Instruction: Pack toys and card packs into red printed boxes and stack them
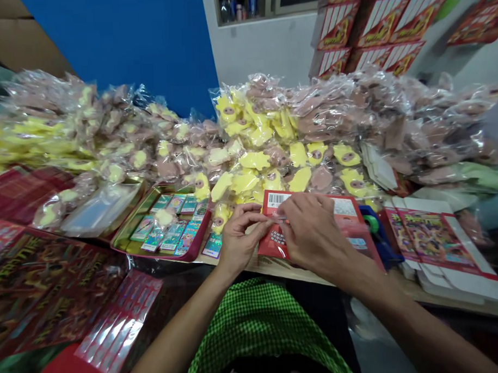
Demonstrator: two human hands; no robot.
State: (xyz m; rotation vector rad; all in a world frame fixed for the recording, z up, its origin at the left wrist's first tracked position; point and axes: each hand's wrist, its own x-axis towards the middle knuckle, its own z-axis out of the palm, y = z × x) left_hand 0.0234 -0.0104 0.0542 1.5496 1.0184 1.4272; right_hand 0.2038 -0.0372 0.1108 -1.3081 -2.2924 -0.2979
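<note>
Red barcoded packet (273,243) lies under right hand (316,233), beside left hand (242,235).

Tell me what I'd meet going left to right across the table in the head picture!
Red sheets → tray → left hand → right hand → tape dispenser → flat box

Blue painted wall (117,44) back left, white wall (260,50) beside it with a recessed shelf (267,3) holding bottles (238,7). Red printed cartons (369,24) stacked upper right, brown cardboard box (15,37) upper left. Wooden tabletop (453,302) edge, grey floor (373,351) below.
</note>
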